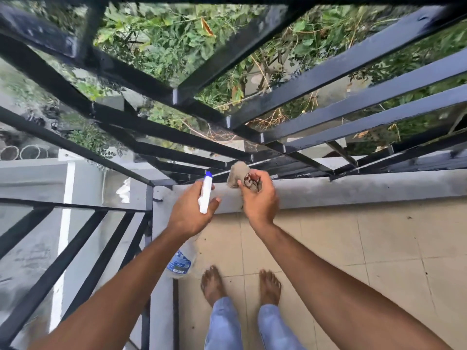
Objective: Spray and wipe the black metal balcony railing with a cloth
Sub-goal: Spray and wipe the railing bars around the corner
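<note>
The black metal balcony railing spans the upper view, its bars meeting near the corner post. My left hand is shut on a spray bottle; its white head with a blue nozzle points up toward the lowest bars, and the clear labelled body hangs below my wrist. My right hand is shut on a crumpled brownish cloth, held against the lower rail just above the concrete ledge.
A grey concrete ledge runs under the railing. Beige floor tiles lie below, with my bare feet standing on them. Green foliage and a drop lie beyond the bars. A side railing section stands at left.
</note>
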Motion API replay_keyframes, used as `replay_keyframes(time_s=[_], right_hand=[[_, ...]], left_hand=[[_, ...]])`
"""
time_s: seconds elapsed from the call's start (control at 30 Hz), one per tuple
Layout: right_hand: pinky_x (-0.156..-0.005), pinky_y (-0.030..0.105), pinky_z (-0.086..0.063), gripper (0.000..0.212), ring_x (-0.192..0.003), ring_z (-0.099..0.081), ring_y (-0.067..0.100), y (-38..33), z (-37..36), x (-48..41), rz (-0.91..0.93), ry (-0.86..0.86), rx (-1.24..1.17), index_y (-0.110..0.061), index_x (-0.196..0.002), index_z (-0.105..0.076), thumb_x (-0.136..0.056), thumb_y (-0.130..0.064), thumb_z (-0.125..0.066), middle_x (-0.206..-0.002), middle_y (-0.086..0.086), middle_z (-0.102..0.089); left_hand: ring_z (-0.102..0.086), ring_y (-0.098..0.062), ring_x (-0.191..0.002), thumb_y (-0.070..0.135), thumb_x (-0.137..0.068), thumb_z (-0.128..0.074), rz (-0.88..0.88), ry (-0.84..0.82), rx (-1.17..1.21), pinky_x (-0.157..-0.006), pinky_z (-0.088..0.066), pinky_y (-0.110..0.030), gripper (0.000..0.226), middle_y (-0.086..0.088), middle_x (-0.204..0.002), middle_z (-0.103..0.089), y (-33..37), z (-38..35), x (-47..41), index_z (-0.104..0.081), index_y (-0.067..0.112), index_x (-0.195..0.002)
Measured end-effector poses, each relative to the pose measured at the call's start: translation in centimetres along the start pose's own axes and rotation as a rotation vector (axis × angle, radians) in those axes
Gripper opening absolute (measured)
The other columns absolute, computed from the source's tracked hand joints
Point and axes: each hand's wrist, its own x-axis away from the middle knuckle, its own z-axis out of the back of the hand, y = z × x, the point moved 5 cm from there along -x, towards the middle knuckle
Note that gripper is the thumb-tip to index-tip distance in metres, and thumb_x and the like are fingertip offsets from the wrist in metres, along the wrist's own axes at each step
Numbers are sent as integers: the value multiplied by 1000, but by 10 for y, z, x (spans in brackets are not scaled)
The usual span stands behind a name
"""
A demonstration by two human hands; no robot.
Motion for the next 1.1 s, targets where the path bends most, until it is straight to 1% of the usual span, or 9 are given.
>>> replay_keyframes(time_s=[0.17, 0.27, 0.4, 0.53, 0.73, 0.8, 0.9, 0.97, 1.1], right_hand=[[-64, 30, -39, 28, -93, -62, 28, -5, -27, -4, -12, 141, 72, -24, -102, -69, -80, -8, -73, -99, -1, -68], [-68, 28, -38, 33, -98, -61, 27, -8, -38, -10, -31, 191, 90, -23, -108, -72, -81, -5, -70, -105, 1, -67], [-78, 34, -47, 35, -103, -61, 25, -12, -66, -13, -52, 89, 204, -30, -118, -71, -87, -15, -71, -111, -1, -66], [-84, 23, -46, 40, -107, -66, 21, 1, -83, -14, -266, -35, -14, -29, -125, -71, -86, -26, -80, -116, -3, -73], [-86, 34, -55, 42, -104, -65, 23, 11, -57, -21, -89, -69, 291, -35, -126, -69, -86, -28, -78, -116, -2, -73], [-87, 34, -56, 39, -101, -68, 21, 6, -67, -16, -157, -51, 167, -29, -123, -71, -85, -27, -79, -111, -2, -75], [-83, 28, -55, 27, -94, -71, 18, -6, -82, -15, -311, -54, -98, -17, -111, -75, -86, -28, -79, -99, -4, -76], [-79, 26, -53, 27, -91, -70, 15, -25, -88, -11, -251, -132, -124, -17, -109, -76, -86, -30, -79, -96, -7, -75], [-74, 22, -53, 27, -86, -69, 8, -78, -103, 15, 39, -303, -134, -19, -109, -74, -85, -31, -79, -95, -9, -75]], left_hand=[[-64, -32, -88, 45, -88, -62, -59, 143, 16, -77, -49, -39, 35, 7, -90, -58, -19, 18, 3, -62, 25, -117], [-67, -29, -72, 46, -86, -60, -42, 163, 149, -73, -55, -43, 20, 7, -87, -60, -33, 22, 1, -57, 39, -104], [-68, -30, -60, 19, -97, -68, -21, 191, 271, -62, -53, -35, 21, -1, -82, -60, -46, 26, -2, -57, 37, -97], [-64, -29, -61, 11, -98, -66, -4, 230, 390, -51, -51, -21, 23, -7, -86, -59, -52, 38, 0, -60, 33, -97], [-68, -31, -65, 35, -91, -68, -12, 215, 325, -68, -58, -43, 10, 8, -79, -64, -57, 50, 0, -63, 32, -99], [-67, -30, -63, 37, -87, -66, -22, 218, 317, -67, -57, -40, 12, 6, -79, -65, -55, 54, -1, -62, 31, -97], [-64, -26, -53, 16, -96, -68, -22, 256, 298, -54, -52, -26, 10, -6, -79, -65, -55, 57, -2, -62, 24, -92], [-63, -22, -49, 14, -98, -65, -16, 320, 246, -51, -49, -23, 12, -9, -75, -65, -55, 62, 0, -60, 20, -88], [-65, -23, -49, 25, -95, -64, -11, 404, 229, -55, -54, -38, 15, 0, -65, -64, -52, 78, 8, -57, 26, -82]])
